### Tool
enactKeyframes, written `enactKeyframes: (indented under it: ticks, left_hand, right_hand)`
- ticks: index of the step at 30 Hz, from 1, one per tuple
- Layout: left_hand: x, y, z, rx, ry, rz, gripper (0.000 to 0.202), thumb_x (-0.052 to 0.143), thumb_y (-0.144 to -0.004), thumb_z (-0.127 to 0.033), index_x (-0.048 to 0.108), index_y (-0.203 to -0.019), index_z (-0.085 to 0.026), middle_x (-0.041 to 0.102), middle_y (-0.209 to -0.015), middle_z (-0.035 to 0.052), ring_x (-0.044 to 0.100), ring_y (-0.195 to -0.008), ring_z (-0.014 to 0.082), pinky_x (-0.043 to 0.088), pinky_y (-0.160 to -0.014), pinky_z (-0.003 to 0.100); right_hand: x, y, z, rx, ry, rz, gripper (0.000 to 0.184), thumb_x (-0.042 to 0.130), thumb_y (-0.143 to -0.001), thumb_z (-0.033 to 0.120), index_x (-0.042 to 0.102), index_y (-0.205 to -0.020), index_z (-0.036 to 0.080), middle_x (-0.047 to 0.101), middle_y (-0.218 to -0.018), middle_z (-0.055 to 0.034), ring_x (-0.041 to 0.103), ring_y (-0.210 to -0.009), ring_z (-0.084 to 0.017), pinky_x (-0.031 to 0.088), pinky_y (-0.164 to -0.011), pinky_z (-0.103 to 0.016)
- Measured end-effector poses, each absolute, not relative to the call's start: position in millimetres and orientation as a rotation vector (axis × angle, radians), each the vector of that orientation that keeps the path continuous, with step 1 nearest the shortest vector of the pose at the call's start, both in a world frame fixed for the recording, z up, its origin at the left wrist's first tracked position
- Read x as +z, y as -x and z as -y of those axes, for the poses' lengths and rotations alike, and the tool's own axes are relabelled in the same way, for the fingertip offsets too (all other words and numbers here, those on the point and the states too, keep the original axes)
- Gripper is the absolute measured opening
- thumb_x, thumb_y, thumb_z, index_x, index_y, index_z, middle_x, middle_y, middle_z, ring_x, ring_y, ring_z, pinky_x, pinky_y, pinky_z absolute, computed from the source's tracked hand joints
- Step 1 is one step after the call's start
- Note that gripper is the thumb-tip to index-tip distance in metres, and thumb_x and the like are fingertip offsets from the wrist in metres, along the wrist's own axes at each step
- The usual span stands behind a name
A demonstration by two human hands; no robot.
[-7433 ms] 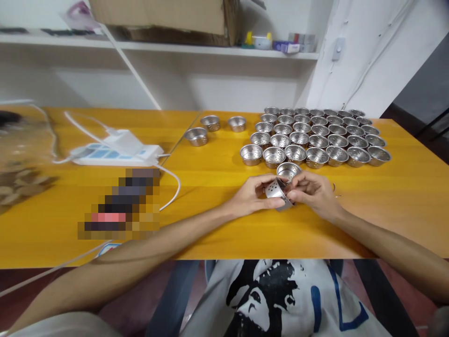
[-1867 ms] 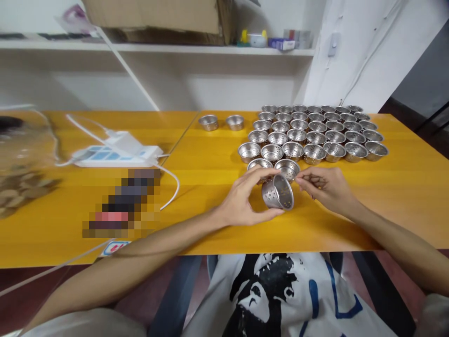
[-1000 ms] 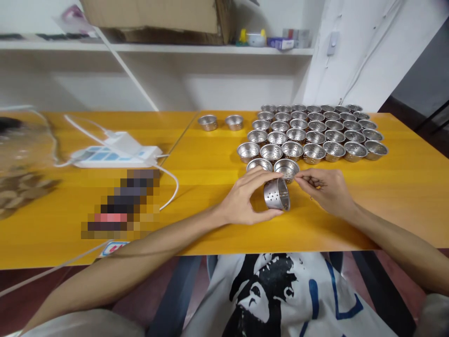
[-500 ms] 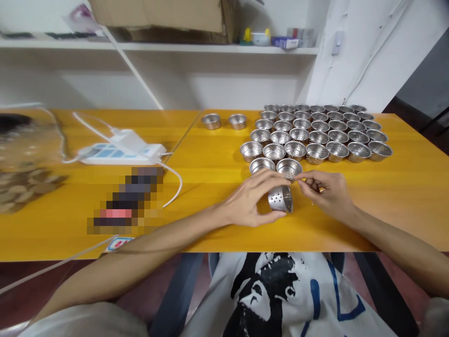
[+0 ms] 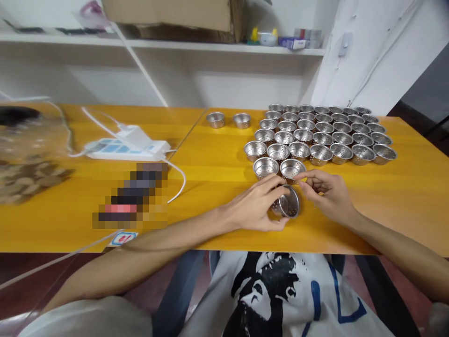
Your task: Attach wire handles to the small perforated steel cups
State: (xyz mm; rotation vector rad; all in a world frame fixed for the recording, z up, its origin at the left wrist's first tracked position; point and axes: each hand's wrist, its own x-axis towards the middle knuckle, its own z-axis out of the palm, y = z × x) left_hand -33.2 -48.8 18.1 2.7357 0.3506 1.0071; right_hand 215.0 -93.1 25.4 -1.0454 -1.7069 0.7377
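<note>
My left hand (image 5: 257,206) is wrapped round a small perforated metal cup (image 5: 289,202), thumb below and fingers above. The cup is tilted, its open mouth turned to the right and partly toward me, and its left side is hidden by the hand. Close to the cup's upper rim, my right hand (image 5: 326,192) has thumb and index finger brought together. Whatever those fingertips pinch, if anything, is too small to make out. Just beyond the hands stand two upright cups of the same kind, a left cup (image 5: 265,167) and a right cup (image 5: 293,168).
Rows of matching metal cups (image 5: 321,153) fill the table's right rear, with two apart, including one cup (image 5: 215,120). Left are a white power strip (image 5: 129,150) with cables, a pixelated patch (image 5: 131,196) and round tan pieces (image 5: 31,180). A shelf (image 5: 224,47) runs behind.
The cup in my left hand has turned, so its mouth now faces more toward me. My right fingertips stay near its rim. The whole view has shifted slightly.
</note>
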Motion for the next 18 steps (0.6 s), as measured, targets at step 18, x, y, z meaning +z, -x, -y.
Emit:
enactKeyframes:
  ticks: [18]
  left_hand:
    - [31.5, 38.9, 45.6, 0.797, -2.284, -0.531, 0.044, 0.084, -0.087, -0.039, 0.072, -0.125, -0.019, 0.079, -0.119, 0.0096, 0.077, -0.108, 0.0268, 0.061, -0.098, 0.044]
  right_hand:
    - [35.2, -232.6, 83.6, 1.262, 0.695, 1.929, 0.025, 0.088, -0.102, 0.042, 0.086, -0.111, 0.020, 0.088, -0.098, -0.0066, 0.075, -0.076, -0.013, 0.057, -0.068, -0.024]
